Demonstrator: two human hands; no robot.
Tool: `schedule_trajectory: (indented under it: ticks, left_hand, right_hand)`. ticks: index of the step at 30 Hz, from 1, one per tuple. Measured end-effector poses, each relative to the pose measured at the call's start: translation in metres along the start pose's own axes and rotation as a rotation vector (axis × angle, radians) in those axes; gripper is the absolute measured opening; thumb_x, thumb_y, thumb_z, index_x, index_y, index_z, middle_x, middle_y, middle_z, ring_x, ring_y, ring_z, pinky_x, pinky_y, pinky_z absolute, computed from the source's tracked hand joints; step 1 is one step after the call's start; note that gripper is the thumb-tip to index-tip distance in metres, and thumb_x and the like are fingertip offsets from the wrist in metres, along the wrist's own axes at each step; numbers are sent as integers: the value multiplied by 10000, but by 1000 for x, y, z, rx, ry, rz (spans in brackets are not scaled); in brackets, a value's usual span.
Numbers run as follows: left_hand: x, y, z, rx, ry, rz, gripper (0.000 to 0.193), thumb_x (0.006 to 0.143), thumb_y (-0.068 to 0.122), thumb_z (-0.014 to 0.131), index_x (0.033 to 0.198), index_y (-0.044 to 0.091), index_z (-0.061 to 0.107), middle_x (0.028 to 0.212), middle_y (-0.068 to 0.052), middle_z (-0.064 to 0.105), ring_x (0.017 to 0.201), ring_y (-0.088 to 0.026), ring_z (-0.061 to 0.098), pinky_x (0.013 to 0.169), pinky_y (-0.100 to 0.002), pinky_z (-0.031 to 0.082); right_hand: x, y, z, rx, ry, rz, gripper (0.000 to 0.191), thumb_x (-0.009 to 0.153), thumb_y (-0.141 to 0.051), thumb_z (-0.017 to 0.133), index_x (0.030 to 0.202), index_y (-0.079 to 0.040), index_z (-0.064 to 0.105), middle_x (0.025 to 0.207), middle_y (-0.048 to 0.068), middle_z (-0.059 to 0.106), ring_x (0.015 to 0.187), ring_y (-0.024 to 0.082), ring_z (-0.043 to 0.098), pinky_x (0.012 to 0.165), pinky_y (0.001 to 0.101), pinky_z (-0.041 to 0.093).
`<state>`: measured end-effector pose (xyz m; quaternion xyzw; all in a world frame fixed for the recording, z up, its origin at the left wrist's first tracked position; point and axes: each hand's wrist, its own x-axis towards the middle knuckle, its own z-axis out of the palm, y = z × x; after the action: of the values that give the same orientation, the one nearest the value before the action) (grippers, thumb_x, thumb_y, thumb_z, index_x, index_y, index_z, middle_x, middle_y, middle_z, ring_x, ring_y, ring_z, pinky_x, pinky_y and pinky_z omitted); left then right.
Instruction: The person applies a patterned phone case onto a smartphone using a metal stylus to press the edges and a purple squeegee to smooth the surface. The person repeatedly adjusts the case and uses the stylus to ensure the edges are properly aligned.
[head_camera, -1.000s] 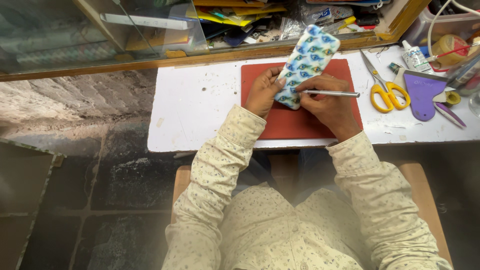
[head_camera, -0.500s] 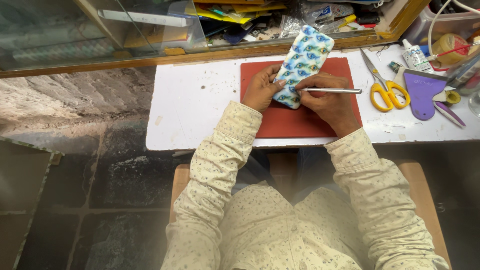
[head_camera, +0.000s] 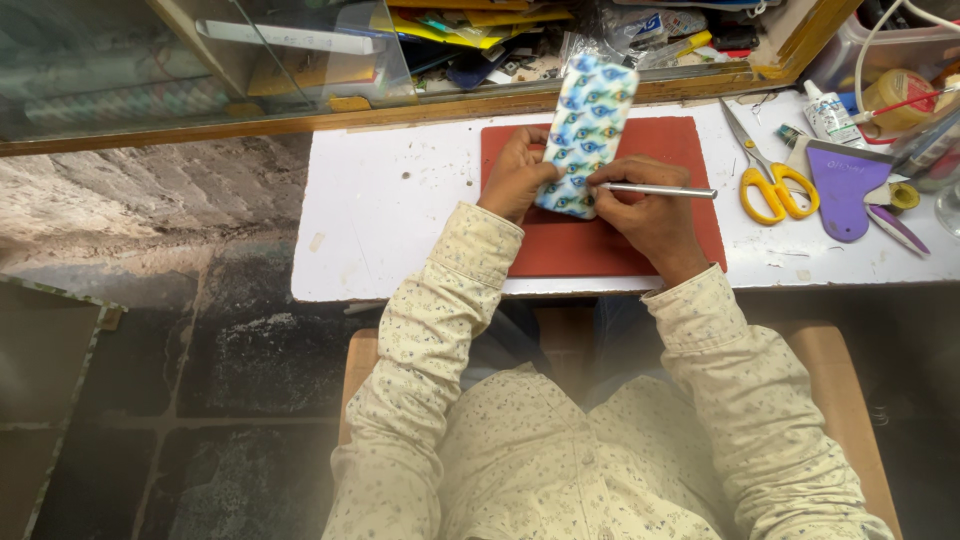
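**Patterned phone case being worked with a metal tool over a red mat**

A phone case (head_camera: 584, 133) is being held tilted above the red mat (head_camera: 610, 245), its lower end being gripped between the two hands and its upper end reaching past the mat's far edge. The left hand (head_camera: 517, 178) is being kept closed on the case's lower left side, with the thumb laid across the patterned face. The right hand (head_camera: 650, 215) is being pressed against the lower right side and is clamped on a slim metal tool (head_camera: 660, 189), which is lying nearly level, its tip being hidden at the case's edge.

The case is glossy and rounded at the corners, printed in blue, green and white eye-like shapes. The mat is flat, matte and rectangular, and is being carried by a white table (head_camera: 390, 215) whose surface is scuffed and stained. The tool is a thin, smooth, silvery rod.

Toward the table's right edge, scissors (head_camera: 765, 170) with yellow loops and steel blades are lying just beside the mat. Past them, a flat purple scraper (head_camera: 845, 190) with a broad upper edge is lying near the far right corner.
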<state>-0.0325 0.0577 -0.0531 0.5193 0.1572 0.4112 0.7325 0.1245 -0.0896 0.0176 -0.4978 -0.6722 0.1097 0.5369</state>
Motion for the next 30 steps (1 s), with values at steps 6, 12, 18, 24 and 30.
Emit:
schedule_trajectory:
  ticks: [6,12,18,24,30]
  left_hand:
    - [-3,11,13,56,10,-4,473,926,66,702,1331,-54,489,1010,-191,767,871,-186,759,761,-308,630]
    - [-6,12,11,79,3,39,408,941,30,710,1282,-83,515,1025,-201,766,893,-176,757,789,-308,633]
    - [-8,11,11,91,35,28,402,939,21,695,1275,-78,499,1010,-206,761,873,-186,763,759,-313,646]
    - [-6,5,9,72,34,54,411,935,6,698,1280,-82,493,1035,-214,751,896,-191,759,771,-310,650]
    - [-5,-2,8,-12,79,97,539,871,-84,713,1310,-58,401,1166,-234,679,1087,-230,712,972,-390,613]
  right_hand:
    - [2,-1,-1,-12,-16,-13,125,876,14,761,1000,5,767,973,115,765,855,171,744,738,267,624]
    - [0,-1,1,-6,-2,-1,128,868,21,757,994,2,773,960,112,767,829,165,740,712,264,627]
    - [1,-2,3,8,-8,19,116,864,35,733,971,8,768,939,109,763,800,160,742,687,254,632]
    - [0,-3,2,24,-11,55,123,860,46,713,970,15,759,935,110,759,792,159,746,685,256,628]
    - [-5,-1,2,-17,40,45,131,866,47,710,983,9,758,950,110,770,817,167,751,718,264,615]
